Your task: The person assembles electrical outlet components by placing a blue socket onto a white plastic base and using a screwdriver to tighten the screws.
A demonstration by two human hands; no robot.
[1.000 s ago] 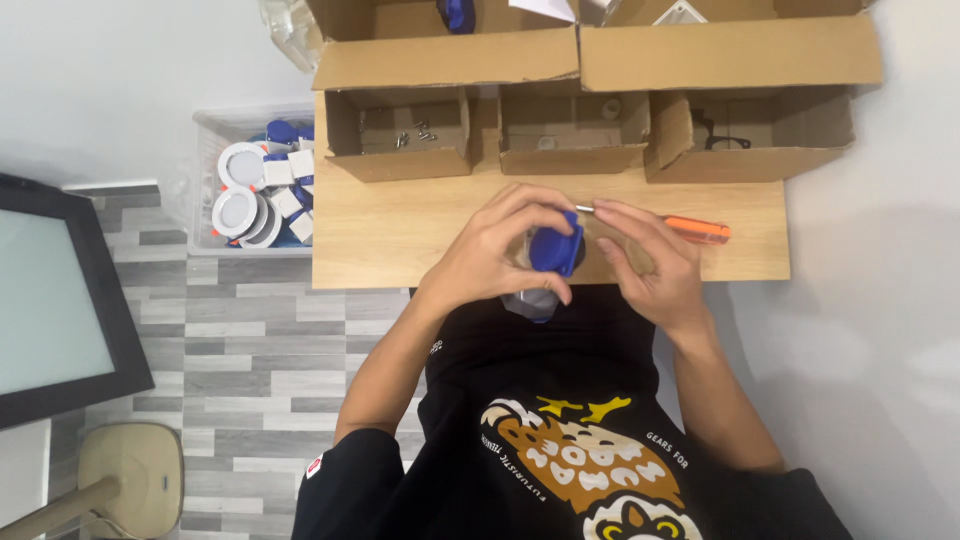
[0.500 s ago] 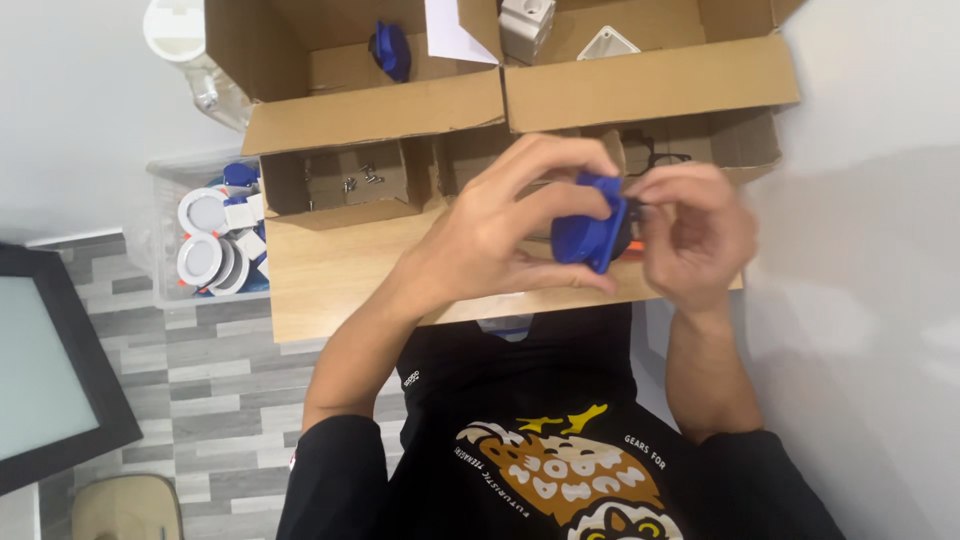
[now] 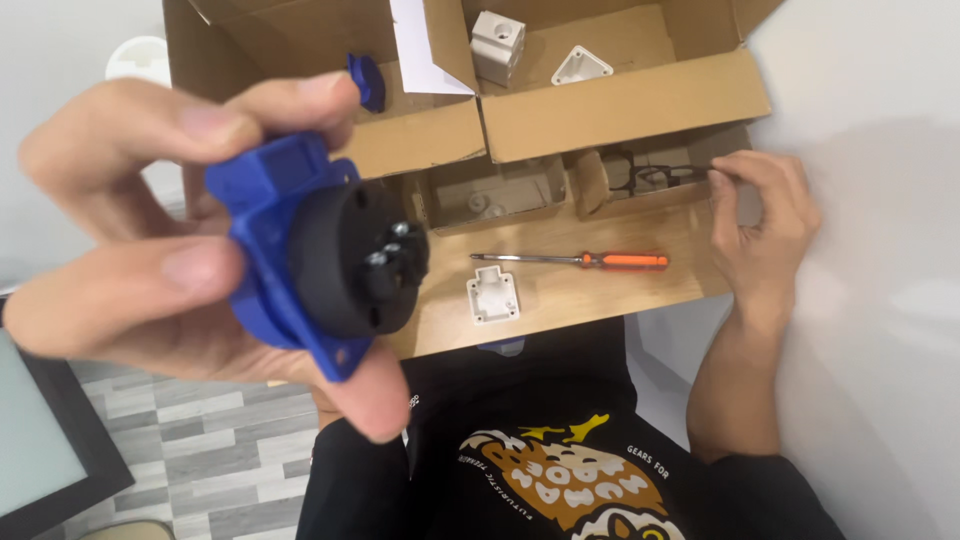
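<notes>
Blue socket housing (image 3: 320, 255) sits pinched in our left hand (image 3: 190, 250), terminals facing us for checking, while our right hand (image 3: 765, 225) pinches a black wire (image 3: 650, 178) beyond the screwdriver (image 3: 580, 260).

A single head-worn camera looks steeply down over the person's own chest at the wooden tabletop (image 3: 600, 290). The left hand (image 3: 190, 260) fills the frame from 8 to 11 o'clock, very near the lens and blurred; the cardboard boxes (image 3: 620, 110) lie farther off at 12 o'clock.
</notes>
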